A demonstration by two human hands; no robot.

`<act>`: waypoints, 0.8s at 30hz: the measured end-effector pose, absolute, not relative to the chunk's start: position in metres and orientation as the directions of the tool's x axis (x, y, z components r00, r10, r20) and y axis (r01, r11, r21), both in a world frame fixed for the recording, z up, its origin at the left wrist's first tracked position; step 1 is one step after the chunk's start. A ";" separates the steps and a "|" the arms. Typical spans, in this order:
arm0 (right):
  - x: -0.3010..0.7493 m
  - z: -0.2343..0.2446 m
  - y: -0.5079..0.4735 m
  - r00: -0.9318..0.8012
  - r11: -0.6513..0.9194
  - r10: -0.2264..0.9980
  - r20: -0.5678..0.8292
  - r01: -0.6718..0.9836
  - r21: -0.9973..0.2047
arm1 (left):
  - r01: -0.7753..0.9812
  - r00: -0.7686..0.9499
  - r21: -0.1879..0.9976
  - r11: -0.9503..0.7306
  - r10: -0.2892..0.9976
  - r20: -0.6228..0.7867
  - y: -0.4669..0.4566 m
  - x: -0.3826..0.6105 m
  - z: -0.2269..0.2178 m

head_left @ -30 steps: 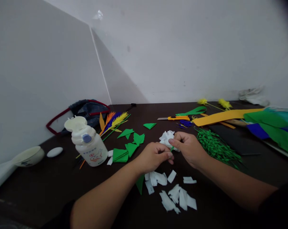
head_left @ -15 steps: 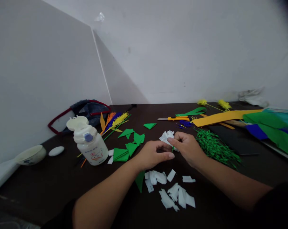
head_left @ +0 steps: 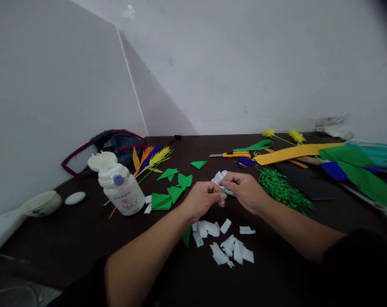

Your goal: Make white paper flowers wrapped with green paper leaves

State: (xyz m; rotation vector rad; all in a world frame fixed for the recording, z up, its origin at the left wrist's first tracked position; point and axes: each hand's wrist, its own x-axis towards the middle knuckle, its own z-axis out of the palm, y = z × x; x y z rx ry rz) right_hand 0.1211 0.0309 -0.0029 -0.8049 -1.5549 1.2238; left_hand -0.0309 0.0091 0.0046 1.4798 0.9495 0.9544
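A crumpled white paper flower point(head_left: 219, 178) with a bit of green at its base is held between my two hands above the dark table. My left hand point(head_left: 205, 198) pinches the green stem below the bloom. Thumb and fingers of my right hand point(head_left: 242, 189) are closed at the flower's base, partly covering it. Below my hands lie several torn white paper pieces point(head_left: 234, 249). Folded green paper pieces point(head_left: 161, 201) lie left of my left hand, and a heap of green paper shreds point(head_left: 281, 189) lies right of my right hand.
A white bottle with its lid up point(head_left: 124, 194) stands at the left, near a bowl point(head_left: 42, 204) and a white oval object point(head_left: 75, 198). A yellow utility knife point(head_left: 233, 154) lies behind my hands, its blade exposed. Yellow paper strips point(head_left: 295, 152) lie at the right.
My left hand has closed its thumb and fingers onto the green stem, where they were apart before. The whole view has shifted slightly.
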 end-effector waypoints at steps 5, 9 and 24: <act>0.124 0.002 0.030 -0.228 0.366 0.923 0.310 0.277 -0.888 | 0.141 0.354 0.985 -0.096 0.934 0.041 0.009 -0.031 0.004; 0.127 0.004 0.030 -0.170 0.403 0.915 0.367 0.464 -0.789 | 0.246 0.371 0.955 -0.166 0.926 0.066 0.011 -0.032 0.001; 0.131 0.000 0.021 -0.065 0.388 0.894 0.443 0.606 -0.695 | 0.680 0.369 0.550 -0.484 0.875 0.313 0.001 -0.022 0.007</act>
